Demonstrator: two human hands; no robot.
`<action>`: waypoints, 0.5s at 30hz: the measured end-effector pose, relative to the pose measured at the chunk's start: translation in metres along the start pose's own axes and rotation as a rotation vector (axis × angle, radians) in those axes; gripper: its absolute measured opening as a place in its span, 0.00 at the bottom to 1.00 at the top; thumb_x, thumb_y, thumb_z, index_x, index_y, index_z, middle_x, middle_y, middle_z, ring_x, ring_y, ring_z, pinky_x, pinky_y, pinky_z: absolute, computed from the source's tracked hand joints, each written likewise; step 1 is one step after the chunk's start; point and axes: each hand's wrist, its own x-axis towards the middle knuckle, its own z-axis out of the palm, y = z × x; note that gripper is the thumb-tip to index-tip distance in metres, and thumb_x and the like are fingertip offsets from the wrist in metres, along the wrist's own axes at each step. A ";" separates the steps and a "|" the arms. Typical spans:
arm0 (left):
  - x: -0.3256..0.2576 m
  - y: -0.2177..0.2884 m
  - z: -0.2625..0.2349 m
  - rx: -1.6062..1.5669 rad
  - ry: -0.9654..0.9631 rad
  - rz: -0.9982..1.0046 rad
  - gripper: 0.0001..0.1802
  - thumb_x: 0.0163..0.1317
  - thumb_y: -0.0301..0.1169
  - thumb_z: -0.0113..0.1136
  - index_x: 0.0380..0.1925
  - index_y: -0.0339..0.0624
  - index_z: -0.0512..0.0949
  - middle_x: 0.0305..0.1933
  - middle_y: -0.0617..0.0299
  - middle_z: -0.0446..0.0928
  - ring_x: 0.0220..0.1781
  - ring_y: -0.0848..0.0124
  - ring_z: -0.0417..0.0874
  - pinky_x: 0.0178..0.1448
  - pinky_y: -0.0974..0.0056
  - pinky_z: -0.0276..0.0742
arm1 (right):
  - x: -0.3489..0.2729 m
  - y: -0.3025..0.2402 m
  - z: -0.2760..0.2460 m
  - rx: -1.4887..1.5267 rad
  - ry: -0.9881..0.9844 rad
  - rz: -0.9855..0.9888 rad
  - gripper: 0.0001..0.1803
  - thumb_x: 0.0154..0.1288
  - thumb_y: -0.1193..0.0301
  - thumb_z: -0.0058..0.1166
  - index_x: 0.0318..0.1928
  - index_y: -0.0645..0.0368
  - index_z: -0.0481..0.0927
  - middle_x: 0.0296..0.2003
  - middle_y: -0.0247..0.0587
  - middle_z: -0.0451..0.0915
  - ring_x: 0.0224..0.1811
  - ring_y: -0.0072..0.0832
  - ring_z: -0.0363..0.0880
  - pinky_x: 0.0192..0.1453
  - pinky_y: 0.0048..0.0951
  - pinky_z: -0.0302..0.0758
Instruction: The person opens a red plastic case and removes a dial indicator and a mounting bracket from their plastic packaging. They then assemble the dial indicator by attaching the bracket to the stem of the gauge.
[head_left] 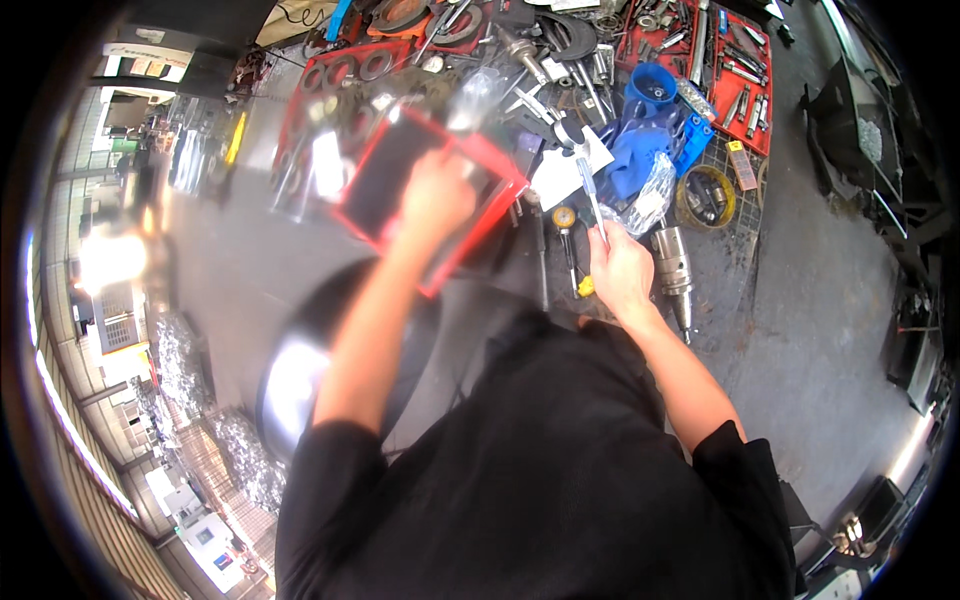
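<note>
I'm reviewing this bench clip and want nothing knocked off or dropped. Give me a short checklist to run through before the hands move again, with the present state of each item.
1. Left hand has contact with the red tray: ok, it rests on the tray's right part.
2. Tray steady: cannot tell, it and the hand are motion-blurred.
3. Right hand grips the slim metal tool: ok, fingers closed round its lower end, tool pointing away.
4. Space around the tool tip: not ok, white paper and a clear plastic bag lie right beside it.
5. Metal chuck clear of the right hand: not ok, it lies close beside it.
</note>
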 end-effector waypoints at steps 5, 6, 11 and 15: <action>0.008 -0.017 -0.009 -0.130 -0.117 -0.088 0.20 0.59 0.38 0.70 0.48 0.38 0.82 0.47 0.48 0.82 0.48 0.50 0.85 0.54 0.52 0.81 | 0.008 0.002 0.013 -0.106 -0.067 0.007 0.14 0.74 0.61 0.52 0.40 0.58 0.80 0.24 0.54 0.83 0.29 0.54 0.84 0.37 0.51 0.78; 0.009 -0.019 -0.007 -0.111 -0.125 -0.069 0.20 0.59 0.37 0.70 0.48 0.39 0.82 0.45 0.48 0.83 0.47 0.50 0.85 0.53 0.51 0.81 | 0.009 0.004 0.016 -0.129 -0.085 0.019 0.14 0.74 0.61 0.51 0.40 0.58 0.80 0.24 0.55 0.83 0.30 0.54 0.84 0.38 0.51 0.78; 0.011 -0.024 -0.005 -0.100 -0.077 0.074 0.12 0.63 0.32 0.63 0.42 0.36 0.81 0.38 0.47 0.82 0.40 0.49 0.86 0.46 0.50 0.82 | 0.004 0.009 0.029 -0.319 -0.140 0.059 0.13 0.74 0.61 0.52 0.43 0.58 0.79 0.25 0.53 0.84 0.30 0.51 0.86 0.38 0.49 0.81; -0.003 -0.027 0.000 -0.140 0.032 0.068 0.09 0.65 0.27 0.57 0.42 0.34 0.80 0.35 0.46 0.82 0.39 0.49 0.86 0.45 0.50 0.82 | 0.000 0.008 0.036 -0.391 -0.101 0.008 0.11 0.72 0.63 0.55 0.45 0.57 0.78 0.26 0.52 0.84 0.31 0.48 0.87 0.37 0.47 0.81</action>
